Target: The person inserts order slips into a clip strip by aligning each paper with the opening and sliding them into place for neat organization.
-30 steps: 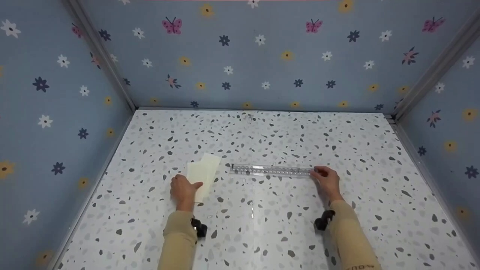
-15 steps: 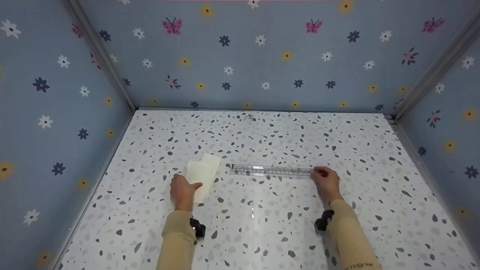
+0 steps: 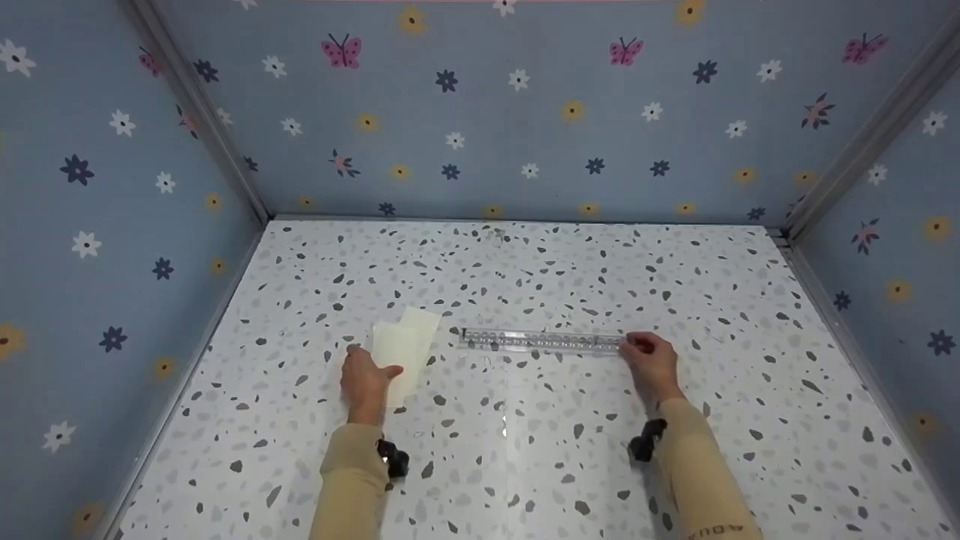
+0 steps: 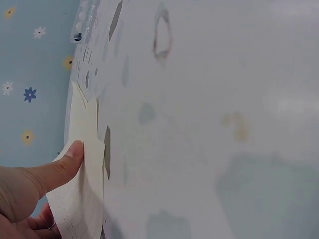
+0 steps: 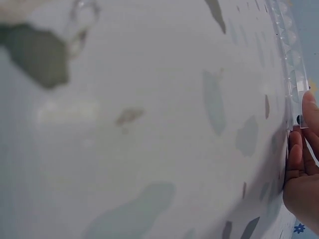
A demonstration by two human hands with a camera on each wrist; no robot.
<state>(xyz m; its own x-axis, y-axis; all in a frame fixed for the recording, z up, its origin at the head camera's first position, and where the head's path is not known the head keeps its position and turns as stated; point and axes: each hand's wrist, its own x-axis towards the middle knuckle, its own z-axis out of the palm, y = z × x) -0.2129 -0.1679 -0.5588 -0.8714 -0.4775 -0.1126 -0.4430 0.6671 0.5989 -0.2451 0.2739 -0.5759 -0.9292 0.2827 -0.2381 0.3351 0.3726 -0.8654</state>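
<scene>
In the head view my left hand (image 3: 365, 382) holds overlapping pale yellow paper sheets (image 3: 405, 349) at their left side. Its thumb lies across the top sheet. Seen from the left wrist, the paper (image 4: 82, 124) sits between that thumb and the fingers below, and faint printed marks show on it. Off to the right, a long clear plastic strip (image 3: 540, 341) with a row of rounded bumps or cells lies crosswise on the table. My right hand (image 3: 654, 364) pinches its right end. From the right wrist, thumb and fingers meet at the strip's end (image 5: 294, 64), beside a small dark dot.
A white speckled table (image 3: 525, 277) lies under everything. Blue walls with flowers and butterflies (image 3: 517, 120) stand behind it and at both sides. A black wrist camera (image 3: 394, 457) is strapped to the left sleeve, another camera (image 3: 646, 441) to the right.
The front paper sheet has shifted slightly under my left hand. My right hand and the clear strip have stayed in place.
</scene>
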